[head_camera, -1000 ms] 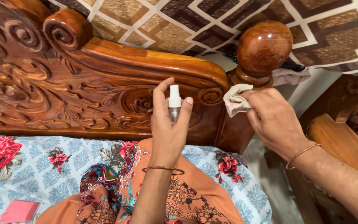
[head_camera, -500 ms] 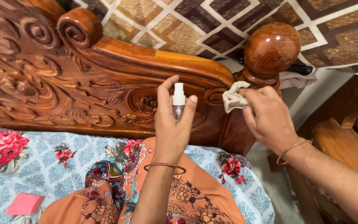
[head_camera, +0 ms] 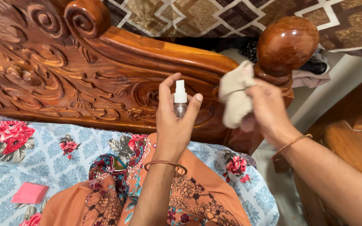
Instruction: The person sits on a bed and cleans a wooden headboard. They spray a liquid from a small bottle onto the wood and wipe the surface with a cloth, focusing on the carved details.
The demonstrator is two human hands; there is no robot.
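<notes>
My left hand (head_camera: pixel 173 125) grips the small spray bottle (head_camera: pixel 180 99), nozzle aimed at the carved headboard (head_camera: pixel 84 79). My right hand (head_camera: pixel 269 109) bunches the pale cloth (head_camera: pixel 234 97) just below the headboard's round knob (head_camera: pixel 287 45). I judge the wiping barely started: the wood's carvings show no wet sheen.
</notes>
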